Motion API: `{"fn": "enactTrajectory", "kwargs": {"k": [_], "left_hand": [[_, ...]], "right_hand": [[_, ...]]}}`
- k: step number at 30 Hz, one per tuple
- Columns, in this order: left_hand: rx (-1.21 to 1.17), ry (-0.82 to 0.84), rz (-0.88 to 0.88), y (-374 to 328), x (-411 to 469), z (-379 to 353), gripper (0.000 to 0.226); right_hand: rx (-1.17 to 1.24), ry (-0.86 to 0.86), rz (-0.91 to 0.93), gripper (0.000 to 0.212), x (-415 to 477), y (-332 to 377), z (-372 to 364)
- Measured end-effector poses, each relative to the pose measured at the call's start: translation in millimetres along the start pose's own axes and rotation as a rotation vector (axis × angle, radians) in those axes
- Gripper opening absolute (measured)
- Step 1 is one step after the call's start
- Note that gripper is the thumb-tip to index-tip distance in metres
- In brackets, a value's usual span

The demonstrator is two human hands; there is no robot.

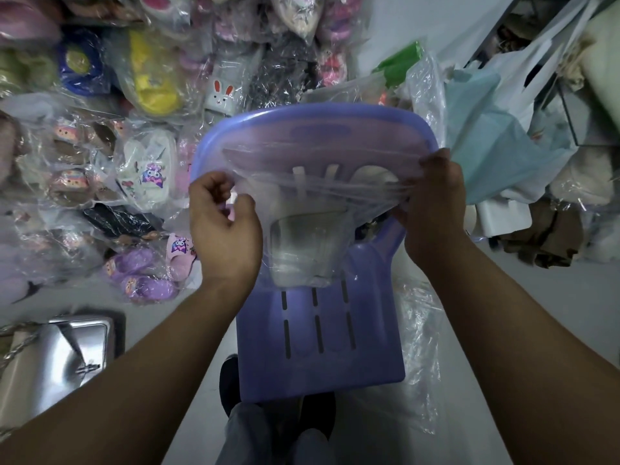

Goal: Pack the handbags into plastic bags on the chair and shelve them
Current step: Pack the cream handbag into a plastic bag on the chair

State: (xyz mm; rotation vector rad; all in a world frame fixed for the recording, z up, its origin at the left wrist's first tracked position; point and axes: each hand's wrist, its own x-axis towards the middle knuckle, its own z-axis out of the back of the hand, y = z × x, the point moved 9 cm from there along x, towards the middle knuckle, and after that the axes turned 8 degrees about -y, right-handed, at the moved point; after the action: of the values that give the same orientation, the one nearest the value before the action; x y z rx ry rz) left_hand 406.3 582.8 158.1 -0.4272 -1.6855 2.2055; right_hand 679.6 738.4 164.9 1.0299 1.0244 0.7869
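Plastic bag [310, 245] stretched sideways: left hand [224, 226], right hand [432, 199].

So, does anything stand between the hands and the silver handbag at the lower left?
Nothing visible lies on or in front of the silver handbag. But the left hand and the right hand both grip the clear plastic bag stretched above the purple chair, so neither is free.
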Motion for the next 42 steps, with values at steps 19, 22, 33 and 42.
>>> {"fn": "enactTrajectory", "kwargs": {"k": [19,22,33,42], "left_hand": [[-0.049,0.181,0.327,18,-25,-44,0.045],[0.118,0.139,0.179,13,-28,-35,0.039],[-0.273,0.299,0.65,57,-49,-39,0.017],[-0.399,0.24,0.799,57,-54,-46,0.023]], "right_hand": [[-0.059,0.456,0.056,0.014,-62,-18,-40],[-0.038,0.518,-0.021,0.043,-70,-23,-51],[0.207,0.233,-0.362,0.021,-67,-49,-45],[-0.452,0.36,-0.051,0.042,-77,-62,-65]]}}
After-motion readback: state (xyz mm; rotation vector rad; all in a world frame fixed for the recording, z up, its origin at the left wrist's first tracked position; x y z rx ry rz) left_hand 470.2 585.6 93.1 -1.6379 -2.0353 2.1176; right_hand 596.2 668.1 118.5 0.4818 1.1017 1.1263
